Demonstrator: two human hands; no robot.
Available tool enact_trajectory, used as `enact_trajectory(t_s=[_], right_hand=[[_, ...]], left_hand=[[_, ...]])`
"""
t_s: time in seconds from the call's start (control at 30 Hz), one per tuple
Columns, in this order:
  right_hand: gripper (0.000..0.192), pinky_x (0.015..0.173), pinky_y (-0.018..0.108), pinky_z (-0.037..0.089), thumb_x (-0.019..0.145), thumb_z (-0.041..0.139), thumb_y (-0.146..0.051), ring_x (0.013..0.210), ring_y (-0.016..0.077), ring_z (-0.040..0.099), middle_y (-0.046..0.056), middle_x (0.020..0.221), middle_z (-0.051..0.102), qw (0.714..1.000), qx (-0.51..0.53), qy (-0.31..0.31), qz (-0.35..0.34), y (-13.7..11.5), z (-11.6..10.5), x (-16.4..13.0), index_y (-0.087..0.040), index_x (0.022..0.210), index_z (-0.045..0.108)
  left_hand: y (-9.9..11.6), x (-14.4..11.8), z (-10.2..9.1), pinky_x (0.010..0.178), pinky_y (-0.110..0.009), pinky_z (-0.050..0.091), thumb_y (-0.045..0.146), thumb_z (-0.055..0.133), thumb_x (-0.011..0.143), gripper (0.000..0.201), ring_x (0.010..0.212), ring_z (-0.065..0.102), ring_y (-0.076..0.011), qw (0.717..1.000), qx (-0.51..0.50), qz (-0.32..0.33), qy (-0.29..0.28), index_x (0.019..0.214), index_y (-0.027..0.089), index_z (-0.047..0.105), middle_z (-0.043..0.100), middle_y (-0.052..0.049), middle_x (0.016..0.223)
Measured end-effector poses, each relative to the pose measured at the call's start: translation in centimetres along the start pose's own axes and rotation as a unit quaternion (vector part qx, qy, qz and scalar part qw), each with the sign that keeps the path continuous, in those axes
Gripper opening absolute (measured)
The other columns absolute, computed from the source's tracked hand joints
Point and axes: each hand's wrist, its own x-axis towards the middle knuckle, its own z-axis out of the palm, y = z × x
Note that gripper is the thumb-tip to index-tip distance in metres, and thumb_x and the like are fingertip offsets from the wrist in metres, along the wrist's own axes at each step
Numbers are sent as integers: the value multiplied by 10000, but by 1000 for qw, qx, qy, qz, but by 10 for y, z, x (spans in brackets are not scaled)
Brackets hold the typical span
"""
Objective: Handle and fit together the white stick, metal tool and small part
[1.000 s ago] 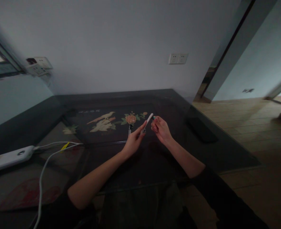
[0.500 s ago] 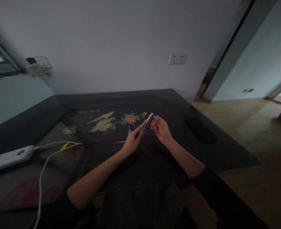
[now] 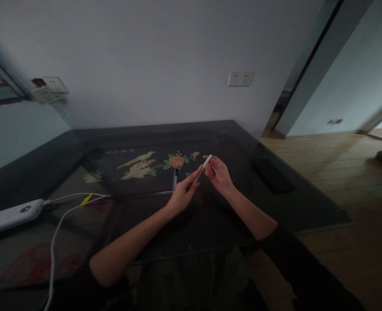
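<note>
- Presently, the left hand (image 3: 182, 194) is gripping a slim white stick (image 3: 207, 161), tilted above the dark table (image 3: 165, 231)
- The right hand (image 3: 219, 176) is pinching a small coloured piece (image 3: 205, 157) at the stick's upper end
- A dark-tipped rod (image 3: 175, 179) is showing just beyond the left hand

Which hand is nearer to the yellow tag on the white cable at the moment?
Left. The left hand, holding the white stick, is off to the right of the yellow tag; the right hand is farther right, by the stick's upper end.
</note>
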Motion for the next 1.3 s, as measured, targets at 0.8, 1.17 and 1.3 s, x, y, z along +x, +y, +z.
enact_trajectory(t_s=[0.8,1.17,1.3], right_hand=[[392,431,261,186,712,766,-540,425,68,246,-108,477,361,1000,11,0,7,0,-1,-1,-217,845,587],[393,439,252,194,729,758,-538,416,60,245,-105,456,389,1000,8,-15,11,-2,0,-3,-219,769,532],[397,433,253,204,717,767,-543,418,61,246,-109,463,377,1000,10,-5,2,0,-1,-2,-212,816,570]], left_hand=[[-1,2,-3,932,-327,502,236,514,926,578,1105,620,-221,1000,2,-20,2,1491,192,398,692,-98,1215],[-6,3,-6,951,-311,493,242,506,936,571,1130,608,-215,999,22,-26,36,1492,171,394,655,-107,1288],[-7,1,-2,957,-344,504,248,499,942,566,1129,623,-218,999,30,-24,14,1496,221,387,577,-85,1401]])
